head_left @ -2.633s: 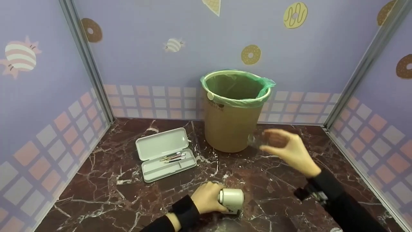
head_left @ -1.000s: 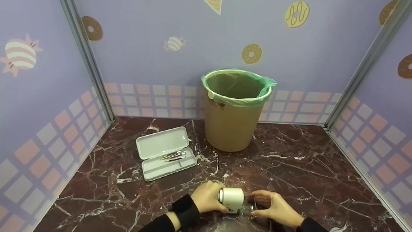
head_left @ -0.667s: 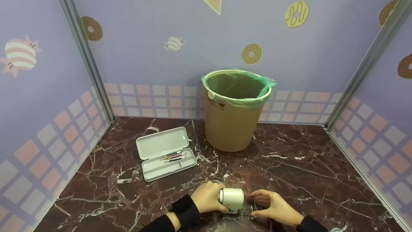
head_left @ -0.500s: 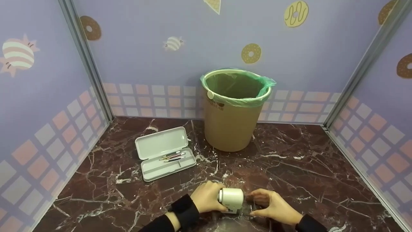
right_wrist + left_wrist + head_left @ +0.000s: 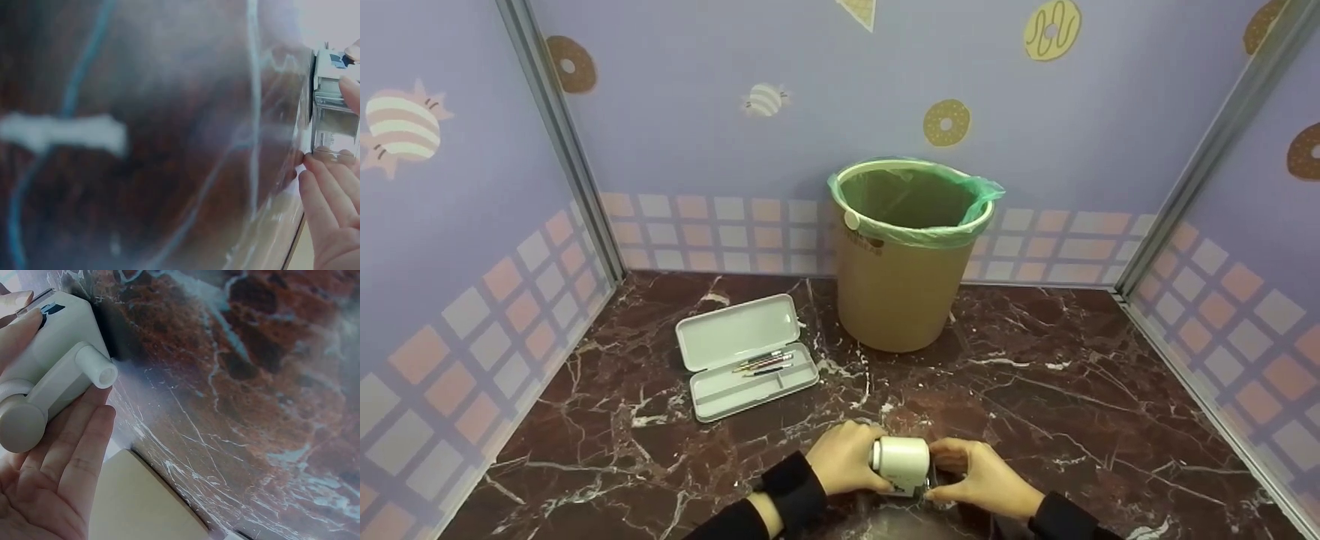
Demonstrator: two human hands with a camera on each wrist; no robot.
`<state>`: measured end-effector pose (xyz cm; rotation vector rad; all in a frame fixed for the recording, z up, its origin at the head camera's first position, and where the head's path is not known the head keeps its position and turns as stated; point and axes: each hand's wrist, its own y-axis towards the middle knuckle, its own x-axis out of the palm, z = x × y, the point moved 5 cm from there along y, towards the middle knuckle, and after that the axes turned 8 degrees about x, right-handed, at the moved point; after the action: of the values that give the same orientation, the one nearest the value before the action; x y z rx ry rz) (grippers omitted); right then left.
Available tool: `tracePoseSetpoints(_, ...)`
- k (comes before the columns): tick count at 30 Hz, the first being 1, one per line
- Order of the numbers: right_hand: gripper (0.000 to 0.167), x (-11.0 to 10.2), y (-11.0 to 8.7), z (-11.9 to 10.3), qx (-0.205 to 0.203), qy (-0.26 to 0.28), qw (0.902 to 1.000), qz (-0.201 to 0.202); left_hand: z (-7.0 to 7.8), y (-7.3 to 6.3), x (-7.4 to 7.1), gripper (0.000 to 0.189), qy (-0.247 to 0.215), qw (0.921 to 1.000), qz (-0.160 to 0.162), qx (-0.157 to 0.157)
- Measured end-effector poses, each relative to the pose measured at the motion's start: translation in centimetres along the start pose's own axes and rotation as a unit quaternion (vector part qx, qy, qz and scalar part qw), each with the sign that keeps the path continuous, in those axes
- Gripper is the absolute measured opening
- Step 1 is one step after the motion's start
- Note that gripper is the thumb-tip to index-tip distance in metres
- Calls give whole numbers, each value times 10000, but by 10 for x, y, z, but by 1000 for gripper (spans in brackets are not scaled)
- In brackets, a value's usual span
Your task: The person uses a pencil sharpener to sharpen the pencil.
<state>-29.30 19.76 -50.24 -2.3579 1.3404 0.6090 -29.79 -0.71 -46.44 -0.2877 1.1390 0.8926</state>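
Note:
A white hand-crank pencil sharpener (image 5: 904, 457) lies at the front of the marble table. My left hand (image 5: 844, 459) grips it from the left, thumb on one side and fingers on the other; its crank handle (image 5: 62, 377) points out past that palm in the left wrist view. My right hand (image 5: 982, 480) pinches the clear plastic shavings drawer (image 5: 336, 132) between thumb and fingers. The drawer sits right at the sharpener's right side, partly inside its body. In the head view the right fingers cover most of the drawer.
Behind the hands stands a tan trash bin (image 5: 900, 300) lined with a green bag (image 5: 930, 238). To its left lies an opened pencil case (image 5: 735, 401) with several pencils (image 5: 765, 364) in it. Patterned wall panels (image 5: 697, 112) enclose the table's back and sides.
My right hand came down from beside the bin with the clear drawer, then moved left, bringing it up against the sharpener. The left hand keeps its grip in the same place.

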Motion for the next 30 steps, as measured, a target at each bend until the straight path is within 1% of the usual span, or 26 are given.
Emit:
tracePoseSetpoints(5,57,0,-1,-5,-84,-46,9999,-41,1,0,-2,43,19,10000,19,44)
tracePoseSetpoints(7,56,-1,0,-6,-109,-146,9998,-27,2,1,-2,43,39,10000,22,57)
tracePoseSetpoints(11,54,-1,2,-4,-86,-197,9998,-61,2,0,-3,43,-6,10000,13,56)
tracePoseSetpoints(18,54,2,4,-1,-48,201,9996,-184,1,-1,-3,43,-60,10000,21,31)
tracePoseSetpoints(27,49,5,5,-5,-102,375,9990,-197,3,0,-4,45,-73,9999,49,85)
tracePoseSetpoints(30,50,6,5,-5,-96,403,9990,-174,3,0,-3,46,-64,9999,18,89)
